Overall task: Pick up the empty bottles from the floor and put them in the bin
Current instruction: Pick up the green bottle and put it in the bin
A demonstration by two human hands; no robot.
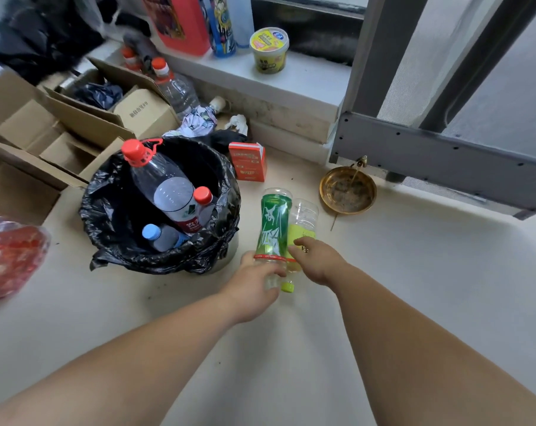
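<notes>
Head view: left hand [254, 287] is gripping the green bottle [272, 229], right hand [317, 261] is closing on the yellow bottle [302, 229]; next, probably swinging both left into the bin [107, 216].

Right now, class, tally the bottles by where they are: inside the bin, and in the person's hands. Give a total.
In the bin: 3 (large red-capped bottle, small red-capped bottle, blue-capped bottle)
In the hands: 2 (green bottle in left hand, yellow bottle in right hand)
Total: 5
</notes>
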